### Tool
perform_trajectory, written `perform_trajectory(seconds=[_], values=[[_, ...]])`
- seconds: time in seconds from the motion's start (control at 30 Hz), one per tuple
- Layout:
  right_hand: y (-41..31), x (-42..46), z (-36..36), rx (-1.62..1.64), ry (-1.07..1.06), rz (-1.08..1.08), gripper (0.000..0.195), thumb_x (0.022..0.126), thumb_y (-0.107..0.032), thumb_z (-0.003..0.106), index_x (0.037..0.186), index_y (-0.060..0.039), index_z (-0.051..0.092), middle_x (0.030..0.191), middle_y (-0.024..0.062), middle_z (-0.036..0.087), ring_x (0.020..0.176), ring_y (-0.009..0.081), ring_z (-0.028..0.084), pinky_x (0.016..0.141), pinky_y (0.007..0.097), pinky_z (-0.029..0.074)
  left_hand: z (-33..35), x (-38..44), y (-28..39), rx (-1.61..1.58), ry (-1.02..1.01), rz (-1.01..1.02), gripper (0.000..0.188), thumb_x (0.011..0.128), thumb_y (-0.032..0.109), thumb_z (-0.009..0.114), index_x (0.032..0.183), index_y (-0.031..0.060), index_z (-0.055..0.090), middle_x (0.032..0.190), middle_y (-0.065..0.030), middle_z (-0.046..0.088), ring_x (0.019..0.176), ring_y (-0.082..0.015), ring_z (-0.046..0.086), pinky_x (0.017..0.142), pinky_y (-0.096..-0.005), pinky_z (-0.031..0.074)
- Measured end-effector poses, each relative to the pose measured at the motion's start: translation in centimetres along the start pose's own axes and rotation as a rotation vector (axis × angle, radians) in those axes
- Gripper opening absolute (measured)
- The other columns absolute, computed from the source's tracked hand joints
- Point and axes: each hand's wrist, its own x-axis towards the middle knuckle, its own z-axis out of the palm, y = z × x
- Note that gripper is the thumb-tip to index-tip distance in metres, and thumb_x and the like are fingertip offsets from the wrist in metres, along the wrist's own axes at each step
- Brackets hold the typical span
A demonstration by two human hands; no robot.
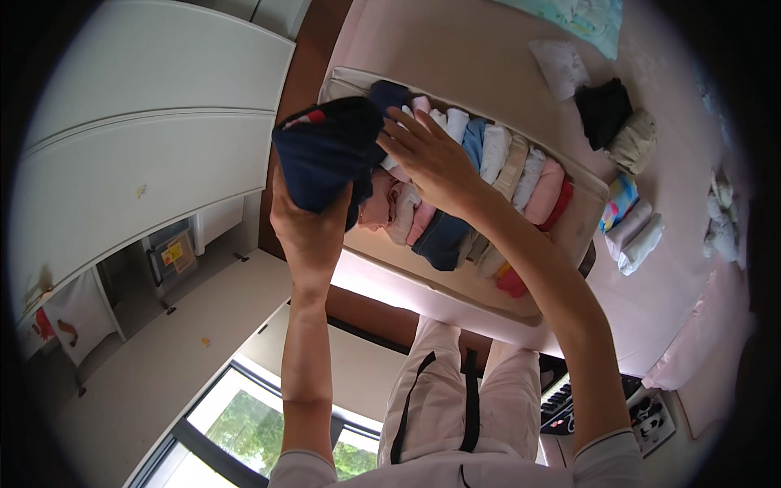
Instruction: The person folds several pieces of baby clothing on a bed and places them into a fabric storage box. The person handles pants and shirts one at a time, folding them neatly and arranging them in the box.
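Observation:
My left hand (310, 229) grips a dark navy folded garment (329, 155) with a small red and white patch, holding it up over the left end of a fabric storage box (396, 268). Beside it, my right hand (427, 152) is over the box, fingers spread and holding nothing. Its fingertips come close to the navy garment; whether they touch is unclear. Rolled and folded clothes stand in rows in the box, among them a blue denim piece (443, 241), a salmon-pink roll (543, 192) and another navy piece (388, 96). My right hand and forearm hide part of the rows.
The box rests on a bed with a pale pink sheet (464, 36). To its right lie a black folded garment (604, 113), a beige one (633, 141), several small rolls and a grey plush toy (723, 216). A white cabinet (152, 134) borders the left side.

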Motion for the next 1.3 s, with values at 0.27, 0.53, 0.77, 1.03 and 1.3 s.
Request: perform_trajectory(seconds=[0.27, 0.53, 0.77, 1.03, 1.3], values=[[6.0, 6.6, 19.1, 1.66, 0.406, 0.364, 0.035, 0.095, -0.015, 0.049, 0.129, -0.0111, 0.053, 0.137, 0.0008, 0.051, 0.13, 0.0155, 0.044, 0.112, 0.0332, 0.033, 8.4, 5.6, -2.9, 0.275, 0.037, 0.196, 0.05, 0.074, 0.004, 0.071, 0.121, 0.0055, 0.056, 0.102, -0.0195, 0.068, 0.091, -0.0385, 0.068, 0.075, -0.0421, 0.054], [3.8, 7.6, 17.3, 2.238, 0.518, 0.775, 0.04, 0.102, -0.04, 0.037, 0.135, -0.0194, 0.046, 0.121, 0.0012, 0.058, 0.114, 0.0194, 0.055, 0.107, 0.0364, 0.039, 10.2, 7.2, -8.0, 0.426, 0.022, 0.262, 0.06, 0.076, 0.013, 0.071, 0.132, 0.006, 0.049, 0.109, -0.0228, 0.066, 0.096, -0.0426, 0.064, 0.08, -0.0496, 0.051], [4.8, 5.5, 18.8, 1.025, -0.401, 0.575, 0.026, 0.097, -0.033, 0.046, 0.11, -0.0321, 0.068, 0.092, -0.0057, 0.07, 0.106, 0.0147, 0.06, 0.112, 0.0493, 0.023, 13.0, 8.5, -14.2, 0.476, -0.208, -0.064, 0.066, 0.081, 0.027, 0.07, 0.139, 0.0112, 0.043, 0.114, -0.0265, 0.063, 0.103, -0.0446, 0.062, 0.084, -0.0507, 0.05], [3.7, 3.8, 9.1, -0.36, -0.52, 0.095, 0.018, 0.081, -0.022, 0.062, 0.076, -0.0295, 0.077, 0.076, -0.0127, 0.069, 0.098, 0.0148, 0.058, 0.11, 0.0483, 0.024, 14.7, 10.3, -14.5, 0.576, -0.5, -0.125, 0.073, 0.08, 0.033, 0.069, 0.143, 0.0159, 0.038, 0.127, -0.0191, 0.059, 0.115, -0.0399, 0.058, 0.093, -0.0466, 0.048], [5.3, 0.9, 6.3, 0.008, -0.127, 0.061, 0.027, 0.065, -0.017, 0.072, 0.091, -0.009, 0.07, 0.101, 0.0058, 0.066, 0.11, 0.0241, 0.056, 0.113, 0.0474, 0.027, 15.5, 10.2, -18.9, 0.063, -0.504, 0.043, 0.063, 0.083, 0.024, 0.066, 0.138, 0.0055, 0.044, 0.127, -0.0167, 0.058, 0.119, -0.0325, 0.055, 0.098, -0.0389, 0.044]])
